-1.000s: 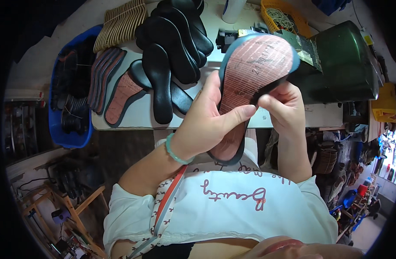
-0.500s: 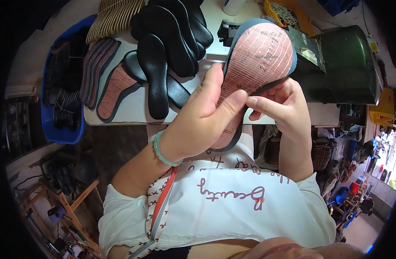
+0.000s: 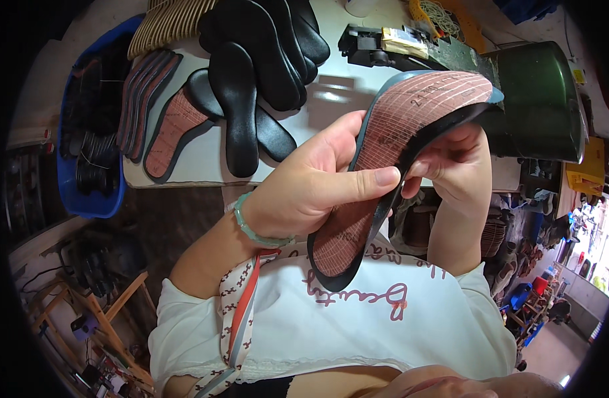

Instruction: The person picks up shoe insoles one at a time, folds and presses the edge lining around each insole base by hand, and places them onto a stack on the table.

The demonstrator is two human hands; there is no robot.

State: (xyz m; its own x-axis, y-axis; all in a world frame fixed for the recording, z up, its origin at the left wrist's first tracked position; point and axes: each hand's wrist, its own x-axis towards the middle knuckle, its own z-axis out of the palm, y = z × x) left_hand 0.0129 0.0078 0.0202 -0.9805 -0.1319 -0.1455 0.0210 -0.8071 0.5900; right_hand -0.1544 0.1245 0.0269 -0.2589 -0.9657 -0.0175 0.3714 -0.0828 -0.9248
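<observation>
I hold up a shoe insole (image 3: 390, 136) in front of my chest. Its pinkish-brown gridded face shows, with handwriting on it, a blue-grey edge on one side and a black covering along the other. My left hand (image 3: 311, 182) grips its narrow middle, the thumb lying across the gridded face. Fingers of my right hand (image 3: 456, 159) pinch the black edge on the right side, and some of them are hidden behind the insole. On the table lie several black insoles (image 3: 241, 109), overlapping, and one (image 3: 173, 132) with its pinkish-brown face up.
A row of pinkish-brown insoles (image 3: 142, 99) and a stack of tan curved pieces (image 3: 168, 30) stand at the table's left. Beside them hangs a blue bin (image 3: 112, 192) with dark spools. A green machine (image 3: 533, 99) and a yellow basket (image 3: 473, 36) of cord stand at the right.
Both hands have lowered the insole toward me and tilted it, so its black right edge shows more. My right hand has shifted slightly right, and the left thumb lies straighter across the face.
</observation>
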